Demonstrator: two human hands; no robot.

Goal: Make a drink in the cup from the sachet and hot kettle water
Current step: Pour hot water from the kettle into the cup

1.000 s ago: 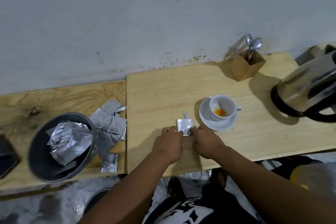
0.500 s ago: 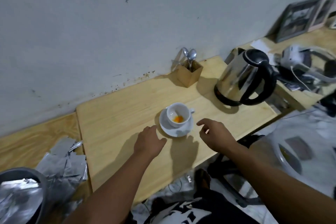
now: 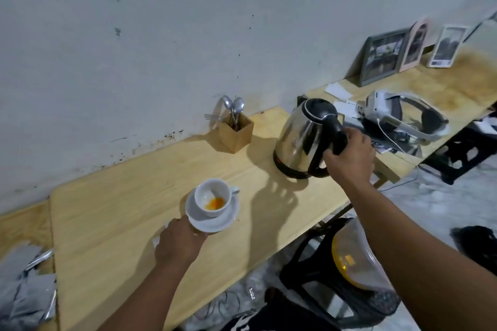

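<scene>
So the right hand [image 3: 349, 158] is wrapped around the black handle of the kettle [image 3: 304, 140], which sits upright on the wooden surface [image 3: 129, 212], over toward its right end. The left hand [image 3: 178, 240] is down at the near rim of the saucer [image 3: 215, 219], fingers curled at its edge; looks like it's pinching the rim, with a bit of something white poking out under the hand, can't tell what. The cup [image 3: 212, 196] sits on the saucer, handle pointing right, with a little pile of orange powder [image 3: 214, 203] at the bottom. A wooden holder [image 3: 236, 130] with spoons stands by the wall, left of the kettle. Crumpled silver sachets [image 3: 24, 287] are piled at the far left. Photo frames [image 3: 384, 58] lean on the wall at the back right.
</scene>
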